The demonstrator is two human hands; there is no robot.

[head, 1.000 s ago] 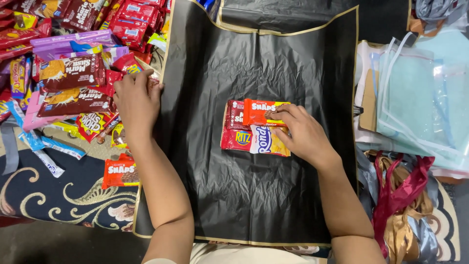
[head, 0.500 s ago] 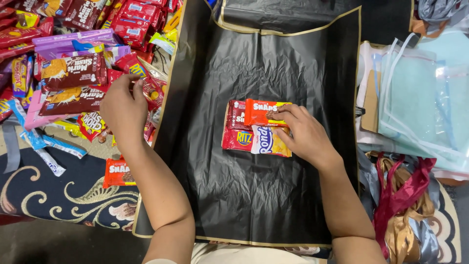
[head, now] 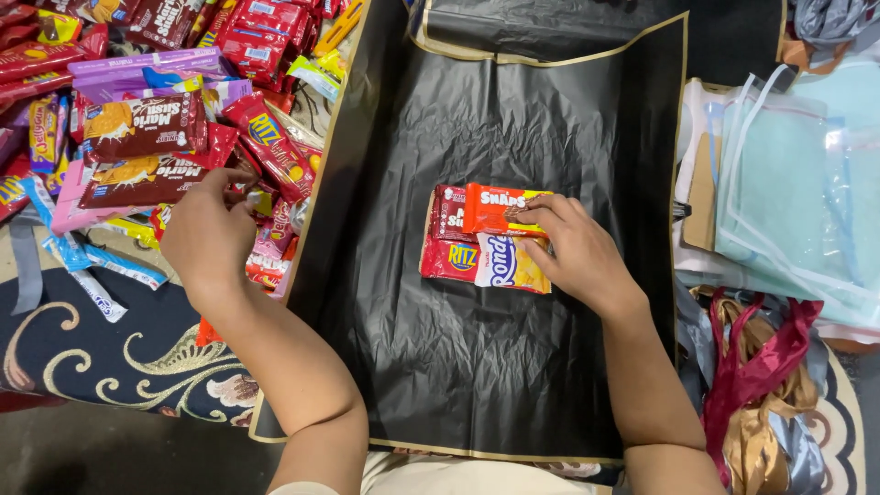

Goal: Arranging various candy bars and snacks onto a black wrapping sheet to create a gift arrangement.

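**A:** Head view. What's the right hand (head: pixel 573 257) doing?

**B:** Palm down on a small stack of snack packets in the middle of a black wrapping sheet (head: pixel 513 367) with a gold edge. Fingers are spread flat, pressing, not curled around anything. Fingertips sit on the orange snack packet (head: pixel 495 209) on top.

**A:** What's in the stack?

**B:** The orange packet lies across the top. Under it, a red cracker packet (head: pixel 449 257) on the left and a yellow-and-white biscuit packet (head: pixel 509 264) on the right, both touching. A dark red packet (head: pixel 446 209) shows at the upper left edge. All lie flat.

**A:** Left hand (head: pixel 209 234)?

**B:** Off the sheet, over the pile of snack packets (head: pixel 165 119) just beside the sheet's left edge. Fingers are curled down into the pile around red and pink wrappers. Can't tell if it actually grips one; the back of the hand hides the fingertips.

**A:** Nearest to it?

**B:** Two brown biscuit packs (head: pixel 142 151) just above the knuckles, and a long red cracker sleeve (head: pixel 270 147) tilted towards the sheet.

**A:** Surroundings?

**B:** Clear plastic bags (head: pixel 788 183) lie right of the sheet, with maroon and gold ribbons (head: pixel 761 385) below them. A patterned dark rug (head: pixel 101 357) lies under everything at lower left.
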